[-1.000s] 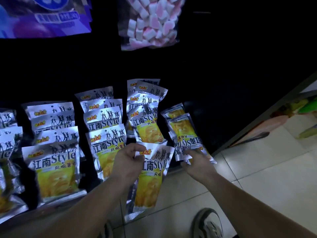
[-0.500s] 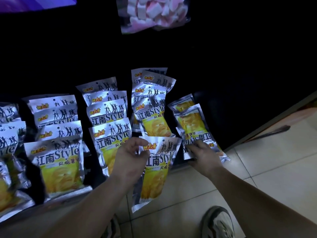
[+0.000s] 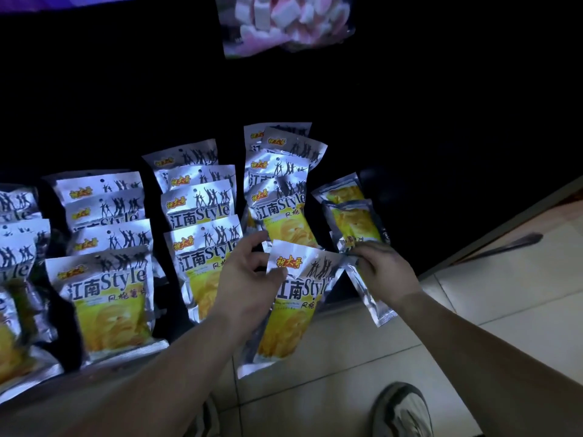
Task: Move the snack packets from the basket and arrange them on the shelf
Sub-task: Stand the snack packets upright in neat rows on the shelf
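Rows of chip packets (image 3: 195, 209) already line the shelf (image 3: 426, 200), centre-left. Left hand (image 3: 249, 279) pinches a further chip packet (image 3: 293, 310), lower centre; right hand (image 3: 388, 272) grips a silver packet (image 3: 369, 301). Basket unseen; remainder unknown.

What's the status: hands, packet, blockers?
Left hand pinches chip packet at top corner. Right hand grips upside-down packet, rightmost row. Nothing visibly in the way.

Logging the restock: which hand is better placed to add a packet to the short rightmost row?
Right: the right hand pinches a silver foil packet at that short row; the left hand holds its yellow-and-silver packet further left.
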`<state>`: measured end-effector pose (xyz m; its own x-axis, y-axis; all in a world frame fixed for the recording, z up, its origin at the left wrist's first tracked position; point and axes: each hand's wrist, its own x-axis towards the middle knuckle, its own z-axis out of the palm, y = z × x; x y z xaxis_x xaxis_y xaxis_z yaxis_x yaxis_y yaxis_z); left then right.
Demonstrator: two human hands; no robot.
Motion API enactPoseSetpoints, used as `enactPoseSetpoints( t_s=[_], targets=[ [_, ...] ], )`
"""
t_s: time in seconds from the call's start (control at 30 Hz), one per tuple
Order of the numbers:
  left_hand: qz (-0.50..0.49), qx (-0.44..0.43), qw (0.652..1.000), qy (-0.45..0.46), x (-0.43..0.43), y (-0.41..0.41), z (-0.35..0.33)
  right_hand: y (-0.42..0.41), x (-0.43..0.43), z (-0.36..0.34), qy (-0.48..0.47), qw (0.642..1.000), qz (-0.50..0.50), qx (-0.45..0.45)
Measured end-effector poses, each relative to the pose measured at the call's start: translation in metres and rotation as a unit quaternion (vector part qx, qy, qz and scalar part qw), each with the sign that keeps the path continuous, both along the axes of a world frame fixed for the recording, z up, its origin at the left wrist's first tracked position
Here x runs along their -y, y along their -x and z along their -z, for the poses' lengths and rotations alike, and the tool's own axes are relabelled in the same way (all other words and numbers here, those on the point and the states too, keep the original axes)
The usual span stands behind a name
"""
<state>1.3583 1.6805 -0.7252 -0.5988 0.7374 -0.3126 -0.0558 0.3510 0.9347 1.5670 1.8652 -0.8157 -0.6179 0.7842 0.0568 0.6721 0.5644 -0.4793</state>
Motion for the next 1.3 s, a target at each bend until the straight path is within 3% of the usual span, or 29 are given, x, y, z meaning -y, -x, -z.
enactPoseSetpoints(
  t_s=[0.13,0.23,0.43,0.53,0.6,0.73,0.93,1.13,1.3],
  targets=[
    [0.016,0.036,0.999,-0.034,-0.004,0.0,-0.018,0.012,-0.014,-0.067,0.049,0.989,0.086,-0.106],
    [0.051,0.025,0.997,-0.054,-0.003,-0.003,-0.047,0.017,-0.019,-0.134,0.024,0.985,0.103,-0.135],
    [0.168,-0.074,0.977,-0.11,0.004,-0.018,-0.128,0.025,0.024,-0.247,0.096,0.983,0.034,-0.153],
    [0.167,-0.106,0.971,-0.138,0.012,-0.019,-0.15,0.023,0.061,-0.276,0.143,0.98,-0.002,-0.142],
    [0.146,-0.106,0.972,-0.148,0.022,-0.02,-0.16,0.019,0.083,-0.288,0.188,0.971,-0.002,-0.147],
    [0.14,-0.013,0.979,-0.146,0.042,-0.028,-0.169,0.017,0.114,-0.303,0.267,0.949,0.003,-0.166],
    [0.129,-0.043,0.978,-0.156,0.039,-0.034,-0.172,0.023,0.121,-0.295,0.272,0.935,0.097,-0.209],
    [0.129,-0.065,0.98,-0.137,0.03,-0.024,-0.169,0.011,0.114,-0.295,0.324,0.934,0.027,-0.147],
    [0.178,-0.038,0.978,-0.103,0.023,-0.016,-0.162,0.022,0.103,-0.287,0.266,0.955,0.049,-0.122]
  ],
)
